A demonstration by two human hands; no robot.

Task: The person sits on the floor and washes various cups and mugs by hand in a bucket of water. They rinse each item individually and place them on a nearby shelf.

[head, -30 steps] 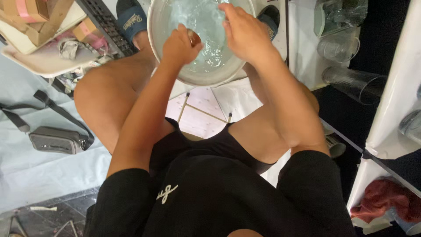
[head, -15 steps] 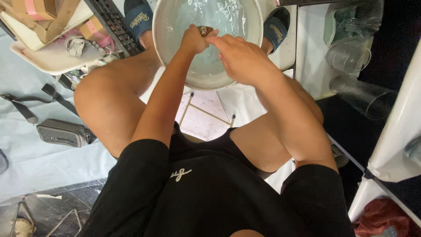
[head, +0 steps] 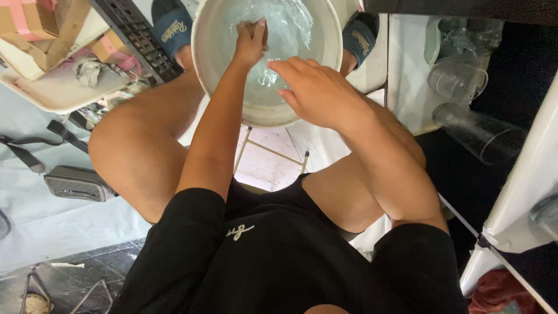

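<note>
A round white basin (head: 204,70) full of clear water stands on the floor between my feet. My left hand (head: 251,42) reaches into the water, its fingers closed around a small dark object I cannot make out. Above the basin's near side hovers my right hand (head: 311,90), fingers spread and holding nothing. I sit with bare knees apart, in black shorts and a black top.
Blue slippers (head: 170,26) are on my feet either side of the basin. A white tray (head: 49,93) with cardboard boxes and a black grid lies at the left, a grey pouch (head: 75,183) with a strap below it. Clear glasses (head: 459,78) lie at the right beside white furniture.
My right hand has drawn back out of the water to the near rim. My left hand has pushed further into the basin. The view has tilted a little.
</note>
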